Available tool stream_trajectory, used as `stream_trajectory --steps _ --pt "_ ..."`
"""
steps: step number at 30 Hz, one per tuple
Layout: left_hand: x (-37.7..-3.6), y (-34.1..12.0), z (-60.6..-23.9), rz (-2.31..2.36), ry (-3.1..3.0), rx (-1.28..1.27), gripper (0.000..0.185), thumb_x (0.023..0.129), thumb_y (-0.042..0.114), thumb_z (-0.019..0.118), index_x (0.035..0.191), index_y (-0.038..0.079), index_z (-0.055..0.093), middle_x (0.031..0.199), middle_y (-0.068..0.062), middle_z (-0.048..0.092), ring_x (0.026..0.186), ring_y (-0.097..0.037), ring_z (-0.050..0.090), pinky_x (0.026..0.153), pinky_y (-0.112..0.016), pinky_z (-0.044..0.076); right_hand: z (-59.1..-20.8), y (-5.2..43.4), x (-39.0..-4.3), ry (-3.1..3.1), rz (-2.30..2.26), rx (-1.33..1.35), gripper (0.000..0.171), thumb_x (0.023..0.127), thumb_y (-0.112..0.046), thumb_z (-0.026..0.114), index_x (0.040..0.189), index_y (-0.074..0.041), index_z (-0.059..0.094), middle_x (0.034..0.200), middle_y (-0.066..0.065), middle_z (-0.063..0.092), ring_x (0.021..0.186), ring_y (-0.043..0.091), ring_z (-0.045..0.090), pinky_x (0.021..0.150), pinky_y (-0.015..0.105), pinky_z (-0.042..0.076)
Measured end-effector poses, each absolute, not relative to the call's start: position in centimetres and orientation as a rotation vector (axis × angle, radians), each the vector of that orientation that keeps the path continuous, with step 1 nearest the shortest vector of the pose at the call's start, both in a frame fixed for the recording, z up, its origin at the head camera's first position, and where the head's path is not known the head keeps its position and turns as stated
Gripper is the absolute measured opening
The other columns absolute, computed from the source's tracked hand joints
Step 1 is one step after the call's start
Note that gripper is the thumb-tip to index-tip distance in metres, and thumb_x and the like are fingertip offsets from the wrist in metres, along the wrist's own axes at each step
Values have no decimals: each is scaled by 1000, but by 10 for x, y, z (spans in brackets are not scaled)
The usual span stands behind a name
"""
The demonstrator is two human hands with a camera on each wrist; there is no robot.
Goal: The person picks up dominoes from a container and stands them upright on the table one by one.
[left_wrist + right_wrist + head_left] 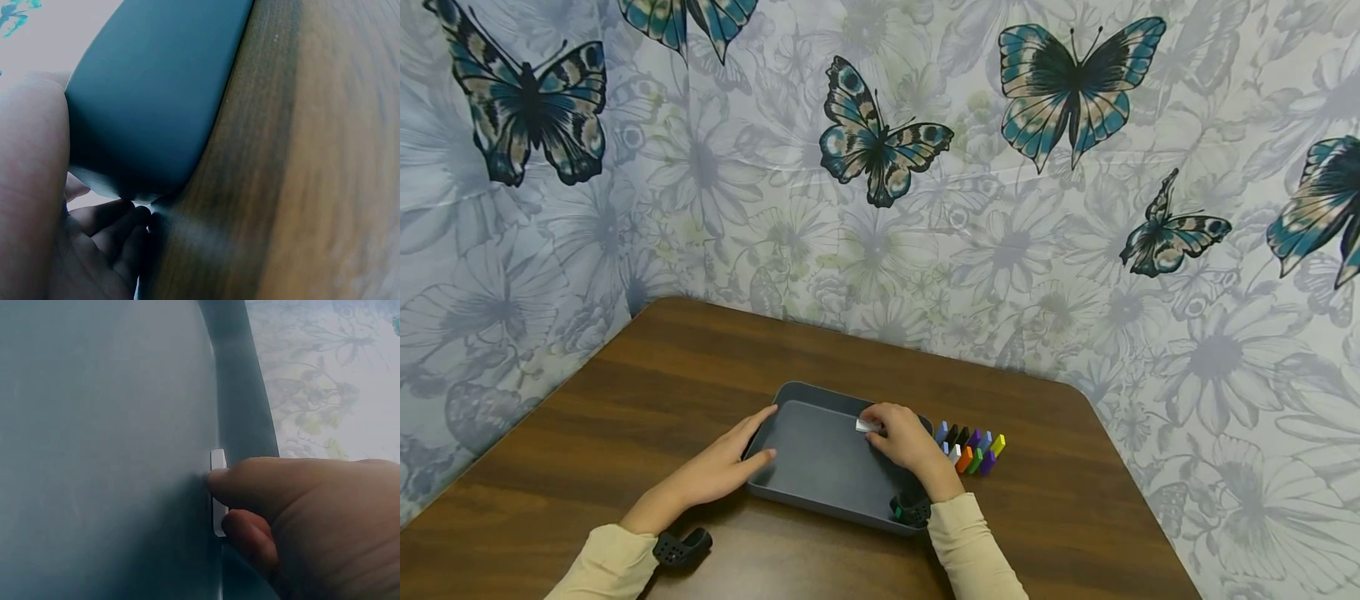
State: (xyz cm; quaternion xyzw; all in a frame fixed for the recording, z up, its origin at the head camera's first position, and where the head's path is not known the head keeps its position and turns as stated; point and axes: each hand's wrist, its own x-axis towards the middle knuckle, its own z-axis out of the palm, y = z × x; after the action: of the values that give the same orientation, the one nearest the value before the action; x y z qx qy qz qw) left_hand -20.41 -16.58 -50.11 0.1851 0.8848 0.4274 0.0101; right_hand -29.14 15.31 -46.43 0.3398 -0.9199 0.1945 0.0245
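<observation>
A dark grey rectangular tray (820, 467) lies on the wooden table. My left hand (724, 462) holds its left end, the thumb over the rim and the other fingers along the outer wall. In the left wrist view those fingers (115, 240) curl by the tray's rounded corner. Over the tray's far right part, my right hand (901, 437) pinches a small white domino (867, 426) between thumb and fingers. The right wrist view has this white domino (217, 460) on edge, close along the foot of the tray's wall.
Several coloured dominoes (967, 458), among them orange, green, purple, black and yellow, stand in two rows just right of the tray. The brown table (587, 442) meets a butterfly-patterned wall covering (880, 275) at the back. Black bands (683, 547) sit on both wrists.
</observation>
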Motion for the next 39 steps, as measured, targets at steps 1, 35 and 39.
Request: stream_trajectory --steps 1,35,39 --pt "-204 -166 -501 1335 2763 579 74 107 38 56 166 12 20 168 -25 22 151 -50 26 111 -71 32 -464 153 -291 -2842 587 1056 25 95 -8 75 119 -6 73 115 10 73 99 23 70 86 38 59" --pt "-206 -163 -502 1335 2755 571 74 107 42 55 166 15 19 168 -23 22 151 -50 27 110 -72 32 -451 164 -275 -2728 692 1100 26 100 -12 69 125 -8 72 112 5 71 96 19 72 84 32 61" --pt "-206 -165 -502 1328 2761 553 74 107 41 56 166 15 21 168 -22 24 151 -49 28 111 -72 32 -450 163 -272 -2732 710 1094 23 100 -13 68 122 -9 73 112 3 70 96 17 72 84 31 60"
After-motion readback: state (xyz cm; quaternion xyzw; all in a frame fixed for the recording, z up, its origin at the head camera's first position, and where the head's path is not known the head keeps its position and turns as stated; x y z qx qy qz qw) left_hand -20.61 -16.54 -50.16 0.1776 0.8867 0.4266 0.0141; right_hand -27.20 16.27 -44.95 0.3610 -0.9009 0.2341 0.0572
